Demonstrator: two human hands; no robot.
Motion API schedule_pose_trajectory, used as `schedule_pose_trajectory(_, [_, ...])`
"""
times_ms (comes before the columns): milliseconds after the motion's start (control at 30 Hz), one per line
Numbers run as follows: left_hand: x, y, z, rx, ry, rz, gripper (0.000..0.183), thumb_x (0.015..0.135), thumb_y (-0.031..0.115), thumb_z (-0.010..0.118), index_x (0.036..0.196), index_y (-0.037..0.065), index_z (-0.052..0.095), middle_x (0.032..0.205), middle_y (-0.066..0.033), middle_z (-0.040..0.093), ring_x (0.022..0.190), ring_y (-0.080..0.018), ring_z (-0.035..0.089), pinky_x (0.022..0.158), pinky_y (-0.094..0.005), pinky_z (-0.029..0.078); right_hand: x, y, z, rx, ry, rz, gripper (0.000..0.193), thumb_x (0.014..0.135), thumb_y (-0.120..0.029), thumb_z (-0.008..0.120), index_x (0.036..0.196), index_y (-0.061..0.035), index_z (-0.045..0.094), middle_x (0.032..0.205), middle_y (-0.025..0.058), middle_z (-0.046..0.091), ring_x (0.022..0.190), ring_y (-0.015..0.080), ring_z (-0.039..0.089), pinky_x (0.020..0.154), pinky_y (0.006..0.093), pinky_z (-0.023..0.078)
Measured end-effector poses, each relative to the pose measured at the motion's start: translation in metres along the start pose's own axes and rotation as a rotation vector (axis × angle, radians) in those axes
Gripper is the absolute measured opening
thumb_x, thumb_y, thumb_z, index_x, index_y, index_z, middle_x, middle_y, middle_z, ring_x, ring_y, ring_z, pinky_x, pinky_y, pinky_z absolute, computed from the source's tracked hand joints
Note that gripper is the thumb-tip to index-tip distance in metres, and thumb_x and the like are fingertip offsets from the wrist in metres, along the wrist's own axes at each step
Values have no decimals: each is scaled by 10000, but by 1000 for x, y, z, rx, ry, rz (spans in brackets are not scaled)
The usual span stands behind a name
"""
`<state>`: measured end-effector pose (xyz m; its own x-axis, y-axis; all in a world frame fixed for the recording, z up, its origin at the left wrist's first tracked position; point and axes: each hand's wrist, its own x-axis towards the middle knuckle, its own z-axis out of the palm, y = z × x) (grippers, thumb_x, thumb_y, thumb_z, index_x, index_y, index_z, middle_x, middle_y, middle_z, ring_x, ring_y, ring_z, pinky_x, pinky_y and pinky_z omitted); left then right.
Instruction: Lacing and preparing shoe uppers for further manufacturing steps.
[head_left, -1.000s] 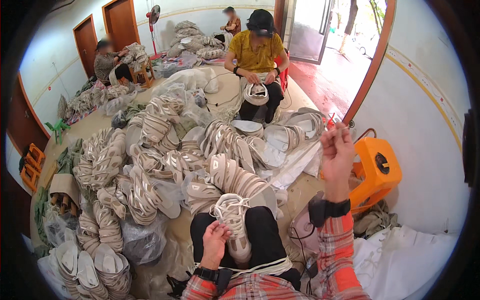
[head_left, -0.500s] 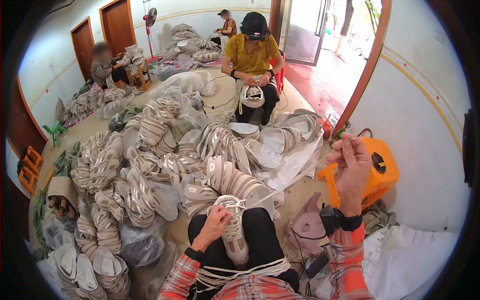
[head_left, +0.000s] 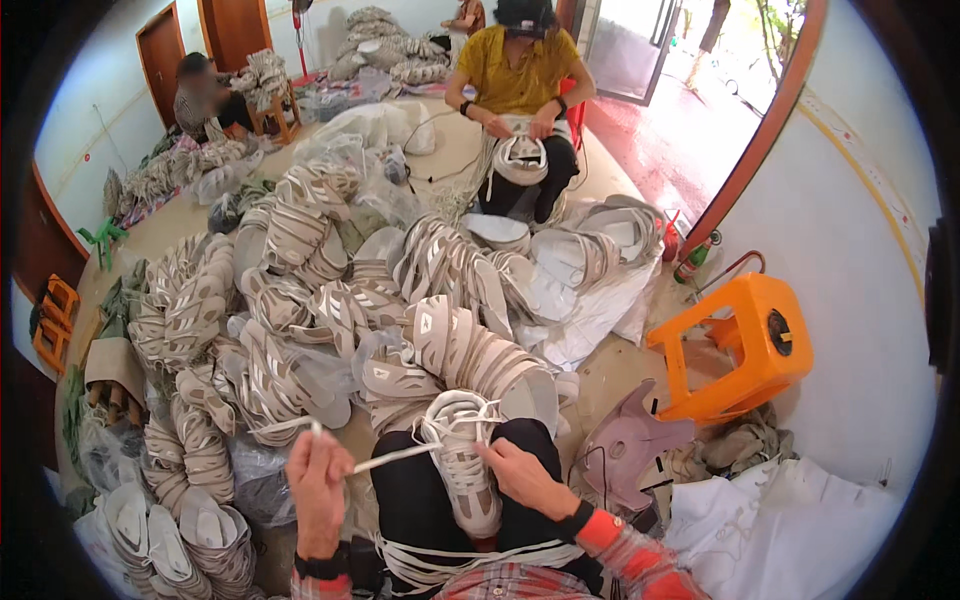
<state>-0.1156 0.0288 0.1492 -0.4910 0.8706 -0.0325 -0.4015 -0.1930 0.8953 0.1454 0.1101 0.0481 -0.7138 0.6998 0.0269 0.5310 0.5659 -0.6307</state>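
Observation:
A beige and white lace-up sneaker (head_left: 466, 480) rests between my thighs, its opening away from me. My left hand (head_left: 320, 490) is raised to the left of it, closed on a flat cream shoelace (head_left: 395, 457) that runs taut from the sneaker's upper eyelets. Against the sneaker's right side, my right hand (head_left: 528, 478) is closed with thumb and fingers at the eyelet edge; the fingertips are partly hidden. Over my lap lies a bundle of loose cream laces (head_left: 470, 560).
Stacked shoe uppers (head_left: 470, 350) are heaped just beyond my knees and leftward. An orange stool (head_left: 770, 340) lies tipped on the right, near a mauve plastic piece (head_left: 635, 445) and white sheeting (head_left: 760, 520). A co-worker in a yellow shirt (head_left: 515, 75) sits ahead, handling a shoe.
My left hand has moved from the sneaker out to the left, drawing a lace. My right hand has come down from the upper right to the sneaker's side. The view has shifted slightly.

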Motion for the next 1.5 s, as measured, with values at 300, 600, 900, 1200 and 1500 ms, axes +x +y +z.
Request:
schedule_pose_trajectory(300, [17, -13, -48, -29, 257, 45, 177, 941, 176, 443, 827, 46, 479, 517, 31, 283, 483, -69, 310, 477, -216, 296, 12, 19, -6, 110, -35, -99, 459, 702, 27, 528, 1158, -4, 491, 953, 141, 539, 829, 287, 571, 682, 340, 500])
schedule_pose_trajectory(600, [40, -47, -62, -29, 273, -82, 193, 948, 210, 432, 899, 38, 506, 518, 31, 316, 502, -76, 334, 478, -214, 288, 27, 27, -6, 164, -94, -122, 403, 685, 11, 575, 1083, 38, 517, 896, 119, 537, 740, 246, 576, 616, 316, 500])
schedule_pose_trajectory(900, [48, -36, -81, -240, 312, -81, 187, 964, 196, 383, 934, 34, 472, 531, 35, 289, 459, -59, 249, 421, -205, 241, 32, 28, -6, 144, -39, -144, 365, 685, 7, 614, 1045, 21, 553, 844, 97, 571, 680, 218, 591, 570, 295, 494])
schedule_pose_trajectory(1200, [19, 63, -43, -71, -127, 281, 151, 959, 168, 380, 884, 46, 426, 528, -1, 294, 472, -92, 282, 451, -249, 265, 29, 16, 4, 175, -24, 14, 291, 798, -87, 598, 1067, -22, 509, 772, 122, 530, 653, 271, 576, 577, 349, 476])
schedule_pose_trajectory(1500, [-15, 132, 79, -119, -369, 607, 168, 895, 133, 510, 769, 34, 460, 517, -28, 425, 395, -122, 350, 397, -251, 287, 13, 24, 19, 504, 176, 85, 237, 836, -66, 574, 1058, -2, 519, 748, 72, 555, 630, 141, 584, 553, 263, 471])
